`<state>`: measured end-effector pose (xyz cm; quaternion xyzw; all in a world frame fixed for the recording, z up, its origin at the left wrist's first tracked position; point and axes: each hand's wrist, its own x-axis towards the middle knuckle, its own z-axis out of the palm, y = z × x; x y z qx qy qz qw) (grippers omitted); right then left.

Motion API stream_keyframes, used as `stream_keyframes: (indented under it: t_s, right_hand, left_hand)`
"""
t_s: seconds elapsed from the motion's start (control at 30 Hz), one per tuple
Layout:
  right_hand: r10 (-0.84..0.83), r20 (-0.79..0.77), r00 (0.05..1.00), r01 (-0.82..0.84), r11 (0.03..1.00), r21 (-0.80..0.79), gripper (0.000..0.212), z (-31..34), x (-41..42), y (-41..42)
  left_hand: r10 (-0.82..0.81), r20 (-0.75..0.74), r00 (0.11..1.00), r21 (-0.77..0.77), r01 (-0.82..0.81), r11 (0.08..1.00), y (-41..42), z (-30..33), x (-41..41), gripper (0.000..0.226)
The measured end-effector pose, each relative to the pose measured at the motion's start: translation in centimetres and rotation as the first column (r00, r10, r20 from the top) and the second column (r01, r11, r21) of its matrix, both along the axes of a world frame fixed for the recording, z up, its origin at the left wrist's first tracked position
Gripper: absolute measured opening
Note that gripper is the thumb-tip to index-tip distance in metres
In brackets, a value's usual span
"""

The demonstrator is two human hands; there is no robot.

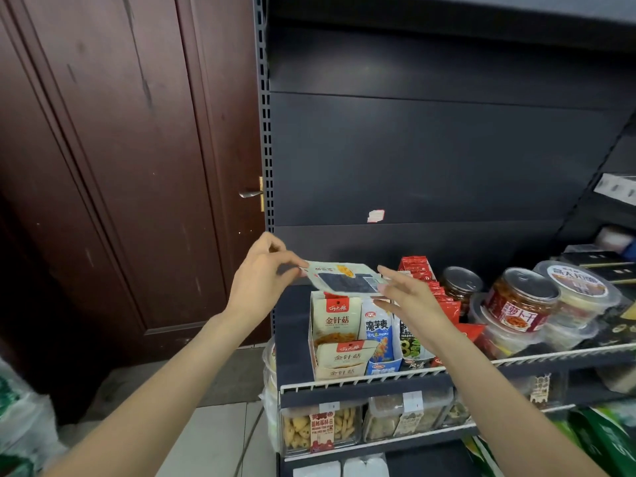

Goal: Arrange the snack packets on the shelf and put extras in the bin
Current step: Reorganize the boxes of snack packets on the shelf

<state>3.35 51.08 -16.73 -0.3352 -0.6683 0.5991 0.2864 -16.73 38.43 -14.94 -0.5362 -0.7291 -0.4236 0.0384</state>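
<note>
Above the open display box on the shelf, your left hand pinches the flat snack packet by its left end, long axis lying left-right, while your right hand, fingers spread, touches its right end.

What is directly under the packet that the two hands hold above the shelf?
Under the packet stands a cream display box of upright packets, with a blue-and-white packet beside it. The box's rear rows are covered by the packet and cannot be seen.

Two hands above shelf; one packet held flat; three display boxes at shelf front; two jars right.
</note>
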Motion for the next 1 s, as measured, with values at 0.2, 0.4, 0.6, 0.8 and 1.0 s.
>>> stream_keyframes:
  t_s: [0.2,0.4,0.6,0.8,1.0]
  right_hand:
    - [0.011,0.174,0.985,-0.038,0.988,0.152,0.025,0.4,-0.2,0.2]
    - [0.121,0.091,0.988,-0.145,0.933,0.33,0.018,1.3,-1.3,0.0]
    - [0.08,0.044,0.996,-0.09,0.936,0.34,0.013,1.2,-2.4,1.1]
    - [-0.011,0.052,0.999,-0.008,0.939,0.343,0.016,0.3,-3.4,2.4]
    - [-0.042,0.071,0.997,0.012,0.926,0.378,0.02,-1.3,-3.5,2.9]
  left_hand:
    - [-0.047,-0.115,0.992,-0.147,0.03,0.989,1.2,0.5,1.1,0.016]
    - [-0.044,-0.224,0.974,-0.239,-0.011,0.971,3.2,0.3,1.8,0.021]
    - [-0.067,-0.171,0.983,-0.228,0.027,0.973,4.7,0.8,0.7,0.019]
    - [-0.096,0.048,0.994,-0.166,0.103,0.981,5.9,-0.6,-0.3,0.008]
    - [-0.14,0.132,0.981,-0.151,0.16,0.975,5.8,-2.4,-0.6,0.005]
